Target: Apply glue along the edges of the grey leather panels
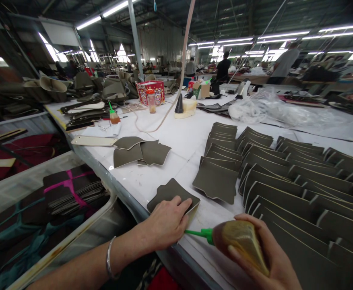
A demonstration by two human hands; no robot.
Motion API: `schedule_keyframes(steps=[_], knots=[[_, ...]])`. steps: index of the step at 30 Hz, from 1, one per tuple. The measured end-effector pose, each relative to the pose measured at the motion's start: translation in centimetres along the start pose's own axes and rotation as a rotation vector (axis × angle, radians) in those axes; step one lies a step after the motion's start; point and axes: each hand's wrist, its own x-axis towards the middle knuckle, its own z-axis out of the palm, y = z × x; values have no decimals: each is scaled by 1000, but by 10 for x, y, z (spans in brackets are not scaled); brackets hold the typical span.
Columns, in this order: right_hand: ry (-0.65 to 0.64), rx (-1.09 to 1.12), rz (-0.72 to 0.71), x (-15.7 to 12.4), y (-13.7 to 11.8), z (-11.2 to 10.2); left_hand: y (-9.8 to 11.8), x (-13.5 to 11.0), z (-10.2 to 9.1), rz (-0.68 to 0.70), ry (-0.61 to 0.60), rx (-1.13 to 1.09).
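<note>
My right hand (273, 253) is wrapped round a squeeze bottle of amber glue (242, 241) with a green nozzle, tilted on its side. Its thin tip points left, close to the edge of a dark olive leather-like panel (173, 193). My left hand (170, 219) grips that panel near the table's front edge, fingers on top and the thumb side out of sight; one pale edge shows by the fingertips. Right of it lies another panel (215, 181), at the end of long overlapping rows of panels (269, 193). A few more loose panels (140, 151) lie further back on the left.
The white table (182, 141) bears a second glue bottle (114, 117), an orange-capped jar (151, 100), a red patterned box (161, 90) and clear plastic sheeting (263, 104). A hose hangs down over it. Left below stands a plastic crate (108, 201) of bundled pieces. People work further back.
</note>
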Motion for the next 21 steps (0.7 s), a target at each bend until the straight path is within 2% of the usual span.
schedule_keyframes(steps=[3,4,9,13,17,21], knots=[[-169,48,-56,-1,2,-1,0,-1,0,4,10,1],[-181,53,-60,-1,2,-1,0,-1,0,6,13,1],[54,-75,-59,2,2,1,0,0,-1,18,21,-2],[145,-225,-185,13,8,-3,-1,2,1,30,17,-3],[136,-303,-309,20,11,-9,-1,4,1,44,14,-23],[51,-289,-315,22,7,-11,-1,5,0,36,3,-43]])
